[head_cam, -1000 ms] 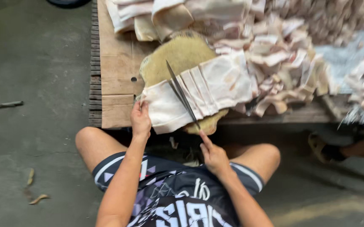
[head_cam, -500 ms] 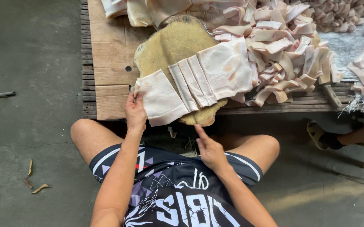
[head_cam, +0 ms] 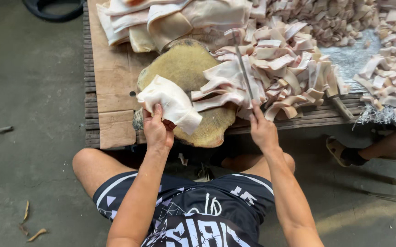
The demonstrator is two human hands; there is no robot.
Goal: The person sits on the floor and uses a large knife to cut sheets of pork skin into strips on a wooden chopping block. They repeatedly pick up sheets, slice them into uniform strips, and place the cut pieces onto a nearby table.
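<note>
Head view: left hand (head_cam: 157, 130) grips pale skin slab (head_cam: 170, 101), right hand (head_cam: 263, 130) clenches knife (head_cam: 243, 68); blade could slip toward fingers on greasy strips (head_cam: 271, 73).

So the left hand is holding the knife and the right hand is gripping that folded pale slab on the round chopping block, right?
Not quite: the hands are swapped. In the head view the right hand holds the knife, and the left hand grips the folded pale slab on the round chopping block.
</note>
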